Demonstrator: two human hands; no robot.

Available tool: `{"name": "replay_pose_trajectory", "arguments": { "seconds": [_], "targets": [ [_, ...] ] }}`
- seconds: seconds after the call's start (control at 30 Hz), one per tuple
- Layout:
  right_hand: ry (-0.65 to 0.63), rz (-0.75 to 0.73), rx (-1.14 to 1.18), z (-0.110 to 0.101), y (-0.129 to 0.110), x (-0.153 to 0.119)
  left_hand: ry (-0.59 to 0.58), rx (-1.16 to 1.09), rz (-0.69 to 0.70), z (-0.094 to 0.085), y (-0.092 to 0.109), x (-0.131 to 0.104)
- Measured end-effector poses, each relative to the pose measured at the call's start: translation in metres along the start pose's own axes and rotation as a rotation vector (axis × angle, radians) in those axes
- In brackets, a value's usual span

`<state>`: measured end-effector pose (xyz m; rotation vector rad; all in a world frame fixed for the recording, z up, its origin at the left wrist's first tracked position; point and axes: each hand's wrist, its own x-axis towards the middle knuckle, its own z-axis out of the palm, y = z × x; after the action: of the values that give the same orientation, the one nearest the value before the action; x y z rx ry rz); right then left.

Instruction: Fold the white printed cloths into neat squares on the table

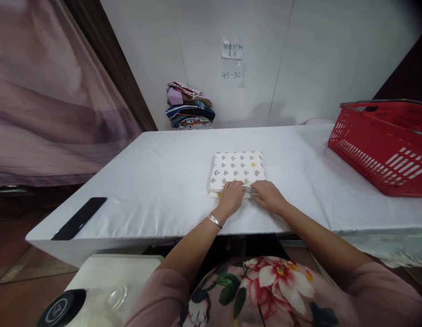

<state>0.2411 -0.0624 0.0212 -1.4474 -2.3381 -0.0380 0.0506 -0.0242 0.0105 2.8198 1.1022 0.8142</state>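
A folded white cloth (238, 167) with a print of small grey shapes, a few of them yellow or dark, lies flat on the white-covered table (156, 181). My left hand (232, 196) is closed over the near edge of the cloth, left of its middle, with the fingers on top. On the same edge, a little to the right, my right hand (269, 195) grips the cloth too. Layered folds show between the two hands. My thumbs are mostly hidden. A silver bracelet (215, 221) circles my left wrist.
A red plastic basket (377, 145) stands at the table's right. Behind the far edge, a pile of folded fabrics (190, 106) rises against the wall. A black phone (80, 219) lies near the front left corner. Below it is a white surface (108, 268) with a dark round object (62, 308).
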Motion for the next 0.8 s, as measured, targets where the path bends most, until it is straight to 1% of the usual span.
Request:
{"name": "replay_pose_trajectory", "arguments": {
  "seconds": [0.37, 0.5, 0.6, 0.7, 0.8],
  "targets": [
    [0.004, 0.029, -0.058, 0.005, 0.003, 0.006, -0.022, 0.012, -0.018, -0.003, 0.004, 0.002],
    [0.023, -0.010, -0.062, 0.007, 0.008, 0.003, 0.027, -0.031, 0.017, -0.001, -0.001, -0.005],
    [0.039, -0.032, -0.063, 0.008, 0.010, 0.001, 0.068, -0.061, -0.007, 0.000, -0.006, -0.011],
    [0.053, -0.045, -0.071, 0.009, 0.011, 0.000, 0.071, -0.044, -0.044, -0.001, -0.010, -0.013],
    [0.052, -0.053, -0.072, 0.009, 0.010, -0.002, 0.045, 0.016, -0.045, -0.004, -0.012, -0.013]
  ]
}}
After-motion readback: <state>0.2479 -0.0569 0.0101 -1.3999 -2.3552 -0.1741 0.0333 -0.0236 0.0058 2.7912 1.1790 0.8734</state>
